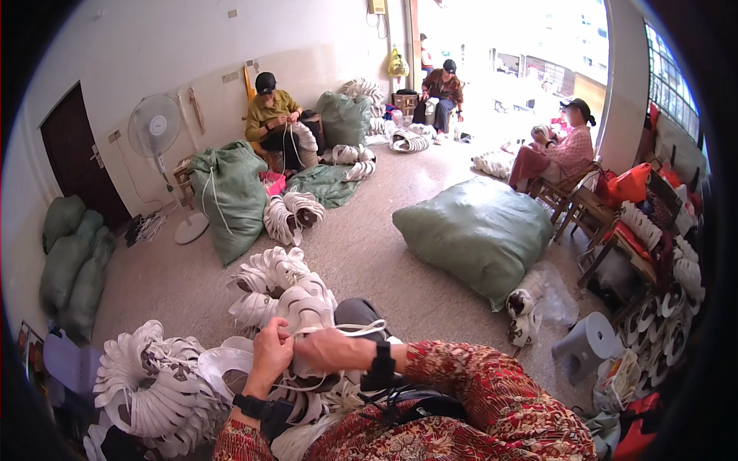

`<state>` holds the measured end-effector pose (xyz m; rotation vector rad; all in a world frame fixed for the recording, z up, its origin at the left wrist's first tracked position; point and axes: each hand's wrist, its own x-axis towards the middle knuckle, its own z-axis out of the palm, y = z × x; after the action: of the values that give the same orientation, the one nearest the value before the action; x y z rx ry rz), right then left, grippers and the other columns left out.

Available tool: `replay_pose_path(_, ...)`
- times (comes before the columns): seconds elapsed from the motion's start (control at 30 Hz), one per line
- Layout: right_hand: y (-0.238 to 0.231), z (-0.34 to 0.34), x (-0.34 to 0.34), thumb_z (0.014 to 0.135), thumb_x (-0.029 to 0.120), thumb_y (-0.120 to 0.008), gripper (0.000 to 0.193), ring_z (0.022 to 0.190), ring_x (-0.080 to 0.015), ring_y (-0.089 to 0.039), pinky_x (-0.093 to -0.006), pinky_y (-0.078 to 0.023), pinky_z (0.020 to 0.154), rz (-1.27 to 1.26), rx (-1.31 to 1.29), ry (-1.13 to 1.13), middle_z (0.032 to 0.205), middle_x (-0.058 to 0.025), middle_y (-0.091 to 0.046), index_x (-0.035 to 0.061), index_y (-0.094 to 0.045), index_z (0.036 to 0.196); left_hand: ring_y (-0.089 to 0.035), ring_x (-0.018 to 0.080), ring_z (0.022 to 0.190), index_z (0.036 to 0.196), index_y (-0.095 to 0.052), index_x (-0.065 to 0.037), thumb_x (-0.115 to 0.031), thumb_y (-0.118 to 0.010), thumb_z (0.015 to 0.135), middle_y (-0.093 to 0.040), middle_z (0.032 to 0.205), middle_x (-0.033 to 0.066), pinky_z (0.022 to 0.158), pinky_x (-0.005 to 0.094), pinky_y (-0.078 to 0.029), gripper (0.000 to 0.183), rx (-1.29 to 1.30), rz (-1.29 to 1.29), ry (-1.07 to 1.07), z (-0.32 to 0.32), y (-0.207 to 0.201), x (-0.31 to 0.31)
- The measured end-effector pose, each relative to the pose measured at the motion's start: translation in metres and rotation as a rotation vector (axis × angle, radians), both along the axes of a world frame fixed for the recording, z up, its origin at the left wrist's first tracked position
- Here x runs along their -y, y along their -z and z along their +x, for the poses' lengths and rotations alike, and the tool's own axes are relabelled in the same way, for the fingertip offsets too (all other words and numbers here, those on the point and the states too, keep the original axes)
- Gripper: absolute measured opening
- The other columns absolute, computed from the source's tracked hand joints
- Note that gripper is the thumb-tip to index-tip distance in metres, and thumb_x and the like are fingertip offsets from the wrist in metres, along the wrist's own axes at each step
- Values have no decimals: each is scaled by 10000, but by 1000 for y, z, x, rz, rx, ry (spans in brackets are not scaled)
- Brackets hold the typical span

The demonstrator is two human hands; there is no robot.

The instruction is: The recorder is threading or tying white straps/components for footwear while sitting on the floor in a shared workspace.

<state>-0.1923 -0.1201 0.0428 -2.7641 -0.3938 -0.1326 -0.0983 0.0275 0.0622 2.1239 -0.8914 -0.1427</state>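
Note:
White shoe uppers (pixel 307 304) lie in a curved stack over my lap, just ahead of my hands. A white lace (pixel 355 330) loops from between my hands toward the right. My left hand (pixel 269 352) is closed, thumb and fingers pinched at the left end of this lace beside the uppers. My right hand (pixel 335 352) crosses in from the right, close to the left one and in front of the uppers. Motion blurs its fingers, so its hold cannot be made out. Black bands circle both wrists.
Bundled uppers (pixel 146 384) are heaped at my left. A large green sack (pixel 473 234) lies ahead right, near a grey stool (pixel 588 342). Another green sack (pixel 231 200) stands by a fan (pixel 156 127). A seated person (pixel 277 123) handles similar pieces; others sit by the doorway.

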Motion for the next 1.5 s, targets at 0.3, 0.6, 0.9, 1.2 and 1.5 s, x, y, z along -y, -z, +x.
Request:
replay_pose_path(0.3, -49, -41, -7, 934, 144, -544, 234, 919, -263, -655, -373, -529, 767, 964, 255, -249, 1054, -164, -652, -53, -629, 839, -666, 200, 621, 810, -644, -18, -118, -751, 783, -676, 692, 107, 590, 336, -518, 149, 46, -87, 2, -13, -6, -16)
replay_pose_path(0.6, -76, -80, 47, 1023, 215, -551, 274, 747, -100, -668, -256, -539, 659, 971, -349, -117, 819, -51, -690, -15, -674, 937, -677, 307, 778, 911, -634, -23, -136, -742, 803, -671, 852, 147, 680, 386, -529, 190, 101, -116, -17, -17, 7, -21)
replay_pose_path(0.9, -47, -77, 83, 1021, 156, -562, 167, 831, -122, -651, -274, -550, 759, 1343, -50, 203, 945, -70, -672, 2, -625, 1038, -496, 309, 1124, 947, -652, -50, -256, -772, 749, -539, 1108, 122, 1084, 525, -309, 310, 507, 80, 74, -84, 7, -18)
replay_pose_path(1.2, -34, -68, 72, 988, 72, -572, 118, 797, -110, -660, -247, -560, 672, 1185, 85, 286, 927, -58, -693, -7, -649, 1029, -514, 290, 1106, 943, -600, -101, -158, -719, 758, -549, 1055, 76, 1139, 590, -228, 227, 631, 91, 9, -82, 15, 2)
replay_pose_path(1.5, -33, -58, 43, 963, 118, -560, 153, 731, -164, -641, -320, -523, 681, 991, 162, 194, 833, -102, -677, -17, -627, 987, -529, 300, 1032, 870, -588, -94, -104, -648, 769, -554, 935, 90, 1120, 617, -238, 119, 675, 127, -12, -74, 15, 12)
